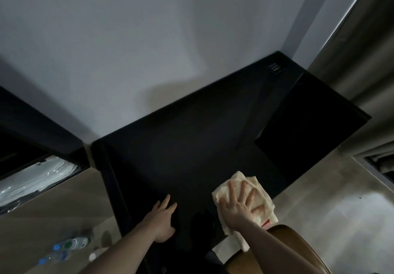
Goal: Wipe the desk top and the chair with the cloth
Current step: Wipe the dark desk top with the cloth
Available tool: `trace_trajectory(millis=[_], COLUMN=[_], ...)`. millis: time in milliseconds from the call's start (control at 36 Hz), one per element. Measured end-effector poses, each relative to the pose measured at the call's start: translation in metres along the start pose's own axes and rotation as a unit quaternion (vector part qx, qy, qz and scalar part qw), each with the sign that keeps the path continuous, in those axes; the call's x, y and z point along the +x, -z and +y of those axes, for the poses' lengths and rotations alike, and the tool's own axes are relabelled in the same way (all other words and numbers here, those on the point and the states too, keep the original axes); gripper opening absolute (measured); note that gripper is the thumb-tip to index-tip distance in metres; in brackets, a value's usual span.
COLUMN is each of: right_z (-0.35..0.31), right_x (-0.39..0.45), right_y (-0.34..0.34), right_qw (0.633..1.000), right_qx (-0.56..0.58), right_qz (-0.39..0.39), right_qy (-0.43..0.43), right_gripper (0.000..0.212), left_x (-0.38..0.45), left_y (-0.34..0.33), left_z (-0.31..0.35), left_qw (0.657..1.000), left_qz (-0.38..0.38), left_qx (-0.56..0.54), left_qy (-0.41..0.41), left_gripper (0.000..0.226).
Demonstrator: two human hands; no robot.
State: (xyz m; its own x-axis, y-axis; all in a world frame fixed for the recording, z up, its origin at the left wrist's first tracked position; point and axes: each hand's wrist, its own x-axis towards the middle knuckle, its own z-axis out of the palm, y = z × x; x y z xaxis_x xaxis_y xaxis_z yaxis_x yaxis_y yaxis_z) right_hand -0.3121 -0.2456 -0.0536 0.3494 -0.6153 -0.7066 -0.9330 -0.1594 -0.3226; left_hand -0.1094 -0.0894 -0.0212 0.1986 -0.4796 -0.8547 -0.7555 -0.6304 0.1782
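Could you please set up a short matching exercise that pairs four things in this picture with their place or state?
Things:
1. cloth
2. left hand
3. chair
4. bottles

Places or states:
A. on the floor, left of the desk
B. flat on the bare desk top
C. pressed under the right hand
D. at the desk's near edge, brown, untouched

Pairs: 1-C, 2-B, 3-D, 4-A

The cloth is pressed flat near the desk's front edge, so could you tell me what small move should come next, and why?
Probably slide the right hand with the cloth away from the body, toward the wall. The cloth lies at the near edge of the black desk top, most of which stretches beyond it, while the left hand rests flat alongside.
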Motion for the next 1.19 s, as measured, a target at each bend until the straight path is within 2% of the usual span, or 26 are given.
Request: trace_trajectory(millis=[139, 222, 361, 472, 639, 972, 1194], right_z=[-0.006, -0.002, 0.011, 0.012, 0.03, 0.085, 0.119], right_x=[-0.022, -0.026, -0.029, -0.031, -0.006, 0.088, 0.157], right_y=[-0.001, -0.014, -0.018, 0.003, 0.024, 0.122, 0.208], right_qw=[1.0, 0.998, 0.999, 0.997, 0.998, 0.998, 0.999], right_qx=[-0.004, -0.043, -0.032, -0.079, -0.052, 0.01, -0.013], right_qz=[-0.001, 0.008, 0.018, 0.01, 0.01, 0.035, 0.032], right_qy=[0.02, 0.039, -0.007, -0.001, -0.017, -0.057, -0.012], right_gripper=[0.061, 0.066, 0.073, 0.073, 0.073, 0.072, 0.07], left_x=[-0.007, -0.009, -0.017, -0.016, -0.005, 0.074, 0.129], left_y=[-0.01, -0.017, -0.024, -0.014, 0.017, 0.066, 0.083], left_z=[-0.004, -0.004, 0.0, 0.008, 0.042, 0.142, 0.21], left_qw=[1.0, 1.0, 1.0, 1.0, 1.0, 1.0, 0.994], left_qz=[-0.003, 0.006, -0.011, -0.003, 0.012, 0.027, 0.057], left_qx=[0.011, 0.011, 0.024, 0.029, 0.017, 0.003, -0.059], left_qy=[-0.004, -0.005, -0.001, 0.001, -0.019, -0.013, 0.07], left_gripper=[0.086, 0.085, 0.084, 0.085, 0.083, 0.098, 0.127])
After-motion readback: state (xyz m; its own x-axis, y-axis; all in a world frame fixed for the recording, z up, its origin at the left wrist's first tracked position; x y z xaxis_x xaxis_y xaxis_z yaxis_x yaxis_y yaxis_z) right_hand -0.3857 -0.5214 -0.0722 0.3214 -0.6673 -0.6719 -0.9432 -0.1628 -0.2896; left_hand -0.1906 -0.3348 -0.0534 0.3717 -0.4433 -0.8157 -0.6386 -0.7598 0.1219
